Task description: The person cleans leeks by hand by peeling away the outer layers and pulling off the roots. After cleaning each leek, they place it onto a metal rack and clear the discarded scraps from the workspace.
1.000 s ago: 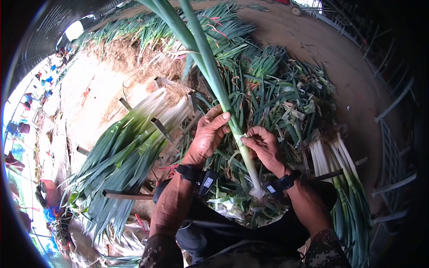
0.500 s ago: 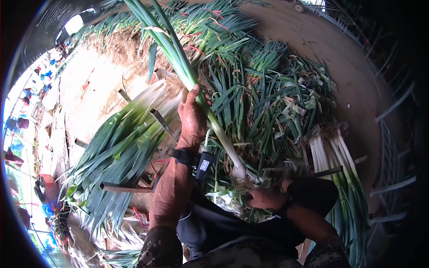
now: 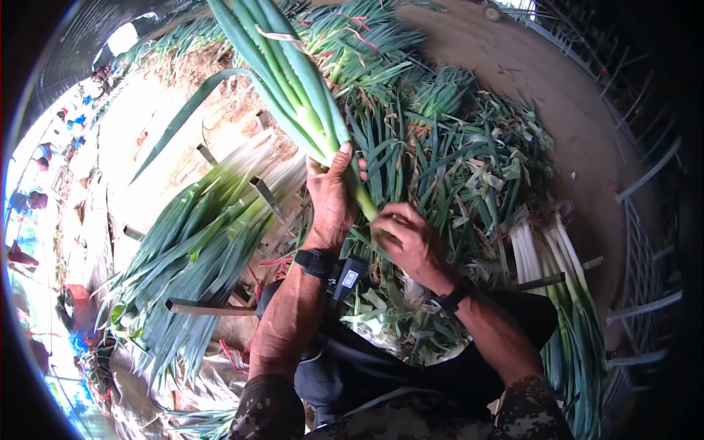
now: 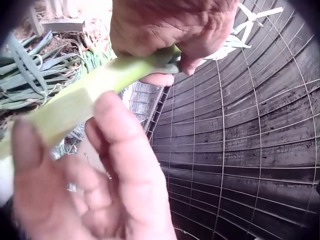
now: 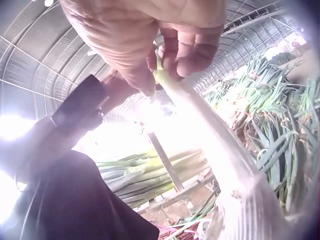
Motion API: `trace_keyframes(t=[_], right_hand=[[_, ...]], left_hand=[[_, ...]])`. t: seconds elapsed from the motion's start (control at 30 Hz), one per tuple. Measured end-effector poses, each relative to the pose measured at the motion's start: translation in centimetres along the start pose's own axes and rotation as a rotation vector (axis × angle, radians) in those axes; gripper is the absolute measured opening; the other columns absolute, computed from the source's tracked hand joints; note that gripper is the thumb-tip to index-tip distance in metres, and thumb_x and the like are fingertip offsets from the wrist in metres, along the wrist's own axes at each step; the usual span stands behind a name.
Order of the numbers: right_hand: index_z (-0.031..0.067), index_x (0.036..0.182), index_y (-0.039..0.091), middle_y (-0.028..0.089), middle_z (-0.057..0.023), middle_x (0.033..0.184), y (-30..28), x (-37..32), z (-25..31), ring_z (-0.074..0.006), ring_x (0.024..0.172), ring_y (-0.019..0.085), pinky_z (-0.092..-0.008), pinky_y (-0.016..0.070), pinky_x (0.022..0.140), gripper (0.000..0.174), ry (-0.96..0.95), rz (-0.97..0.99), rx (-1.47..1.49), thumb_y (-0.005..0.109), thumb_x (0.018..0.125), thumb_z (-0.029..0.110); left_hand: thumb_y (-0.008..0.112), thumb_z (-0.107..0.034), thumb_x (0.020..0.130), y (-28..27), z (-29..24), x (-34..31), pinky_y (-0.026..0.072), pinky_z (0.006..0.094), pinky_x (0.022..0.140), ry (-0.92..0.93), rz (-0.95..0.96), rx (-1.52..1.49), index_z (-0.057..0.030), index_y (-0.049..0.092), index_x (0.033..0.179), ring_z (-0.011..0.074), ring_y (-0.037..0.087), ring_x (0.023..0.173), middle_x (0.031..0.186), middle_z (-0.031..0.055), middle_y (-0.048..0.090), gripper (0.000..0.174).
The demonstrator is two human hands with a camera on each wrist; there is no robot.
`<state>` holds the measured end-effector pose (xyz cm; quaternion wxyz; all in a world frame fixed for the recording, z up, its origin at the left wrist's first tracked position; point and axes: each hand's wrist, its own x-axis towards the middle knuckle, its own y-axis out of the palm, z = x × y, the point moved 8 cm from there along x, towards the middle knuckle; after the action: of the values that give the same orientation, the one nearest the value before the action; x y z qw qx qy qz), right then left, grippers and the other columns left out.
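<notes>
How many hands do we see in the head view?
2. The left hand grips the large green onion; the right hand is lower, at its pale stalk.

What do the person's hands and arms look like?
The left hand and right hand wear no gloves. The left sleeve and right sleeve are camouflage. The left wrist's black band carries a dark box with a pale label; the right wrist's band is black too.

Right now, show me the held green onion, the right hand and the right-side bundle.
Held green onion (image 3: 313, 122), head view, pale base of its leaves.
Right hand (image 3: 413, 247), head view, back of the hand.
Right-side bundle (image 3: 527, 257), head view, white stems.
</notes>
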<state>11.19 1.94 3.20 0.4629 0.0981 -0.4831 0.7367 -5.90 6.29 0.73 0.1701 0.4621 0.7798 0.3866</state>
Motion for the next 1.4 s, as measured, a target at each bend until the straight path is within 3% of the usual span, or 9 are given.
trace_keyframes(t=[0.13, 0.3, 0.43, 0.63, 0.7, 0.8, 0.93, 1.23, 1.4], right_hand=[[0.0096, 0.102, 0.064, 0.066, -0.0066, 0.100, 0.9, -1.6, -0.6, -0.0265, 0.078, 0.068, -0.0357, 0.0551, 0.065, 0.023, -0.016, 0.043, 0.071, 0.074, 0.082, 0.007], [0.0086, 0.100, 0.064, 0.067, -0.0077, 0.094, 0.2, -1.4, -1.8, -0.0286, 0.075, 0.067, -0.0359, 0.0538, 0.063, 0.022, 0.297, 0.011, 0.180, 0.076, 0.082, 0.009], [0.0067, 0.093, 0.065, 0.064, -0.0106, 0.085, 0.7, -0.5, -2.3, -0.0294, 0.073, 0.066, -0.0390, 0.0517, 0.064, 0.011, 0.183, -0.020, 0.078, 0.071, 0.084, 0.009], [0.0045, 0.088, 0.067, 0.066, -0.0147, 0.084, 3.6, -11.1, -4.4, -0.0330, 0.076, 0.067, -0.0428, 0.0513, 0.067, 0.011, 0.104, 0.539, -0.021, 0.065, 0.088, 0.016], [0.0047, 0.087, 0.068, 0.067, -0.0151, 0.081, 5.2, -18.0, -6.7, -0.0316, 0.075, 0.067, -0.0433, 0.0513, 0.068, 0.014, 0.334, 0.928, -0.084, 0.065, 0.087, 0.018], [0.0052, 0.088, 0.069, 0.068, -0.0154, 0.082, 4.5, -19.8, -8.1, -0.0301, 0.075, 0.068, -0.0424, 0.0520, 0.069, 0.014, 0.456, 0.864, -0.059, 0.068, 0.085, 0.019], [0.0050, 0.094, 0.067, 0.067, -0.0162, 0.081, 1.0, -11.6, -6.2, -0.0359, 0.078, 0.067, -0.0434, 0.0531, 0.070, 0.024, 0.442, 0.180, 0.162, 0.074, 0.081, 0.024], [0.0031, 0.088, 0.059, 0.061, -0.0169, 0.078, 3.1, -11.7, -7.2, -0.0337, 0.066, 0.063, -0.0424, 0.0478, 0.056, 0.014, 0.267, 0.271, -0.014, 0.070, 0.083, 0.011], [0.0047, 0.086, 0.063, 0.063, -0.0161, 0.075, 4.7, -19.4, -8.6, -0.0370, 0.073, 0.065, -0.0479, 0.0502, 0.063, 0.012, 0.320, 0.588, -0.113, 0.065, 0.083, 0.016]], left_hand=[[0.068, -0.013, 0.094, -0.6, -0.5, 0.2, 0.0529, 0.0299, 0.060, -0.005, -0.006, -0.018, -0.0098, 0.051, 0.120, 0.0178, 0.064, 0.072, 0.099, 0.0045, 0.064, 0.031], [0.062, -0.013, 0.097, -0.5, -0.7, 0.4, 0.0545, 0.0307, 0.063, 0.024, 0.038, 0.006, -0.0079, 0.052, 0.123, 0.0180, 0.066, 0.078, 0.102, 0.0061, 0.064, 0.029], [0.062, -0.014, 0.097, -0.5, 0.3, -0.1, 0.0551, 0.0304, 0.064, -0.005, -0.016, 0.016, -0.0068, 0.053, 0.124, 0.0170, 0.065, 0.076, 0.101, 0.0063, 0.065, 0.030], [0.059, -0.016, 0.099, -1.2, -2.0, 0.9, 0.0543, 0.0342, 0.067, 0.088, -0.002, 0.142, -0.0058, 0.053, 0.123, 0.0213, 0.064, 0.080, 0.100, 0.0078, 0.064, 0.027], [0.059, -0.015, 0.098, -1.4, -3.0, 1.3, 0.0543, 0.0341, 0.071, 0.108, -0.028, 0.114, -0.0063, 0.053, 0.125, 0.0202, 0.065, 0.081, 0.104, 0.0083, 0.065, 0.029], [0.058, -0.018, 0.099, -1.2, -4.3, 1.1, 0.0526, 0.0343, 0.069, 0.145, -0.046, 0.182, -0.0080, 0.053, 0.122, 0.0198, 0.063, 0.079, 0.100, 0.0065, 0.064, 0.026], [0.057, -0.019, 0.100, -1.3, -4.1, 1.1, 0.0523, 0.0345, 0.069, 0.157, -0.041, 0.183, -0.0086, 0.053, 0.118, 0.0192, 0.062, 0.081, 0.095, 0.0054, 0.061, 0.021], [0.057, -0.020, 0.101, -2.2, -3.8, 0.9, 0.0531, 0.0334, 0.069, 0.165, -0.085, 0.200, -0.0095, 0.055, 0.118, 0.0189, 0.063, 0.084, 0.095, 0.0046, 0.061, 0.020], [0.058, -0.020, 0.100, -2.9, -3.7, 1.1, 0.0535, 0.0335, 0.068, 0.190, -0.107, 0.241, -0.0090, 0.056, 0.119, 0.0185, 0.063, 0.082, 0.097, 0.0039, 0.062, 0.022]])
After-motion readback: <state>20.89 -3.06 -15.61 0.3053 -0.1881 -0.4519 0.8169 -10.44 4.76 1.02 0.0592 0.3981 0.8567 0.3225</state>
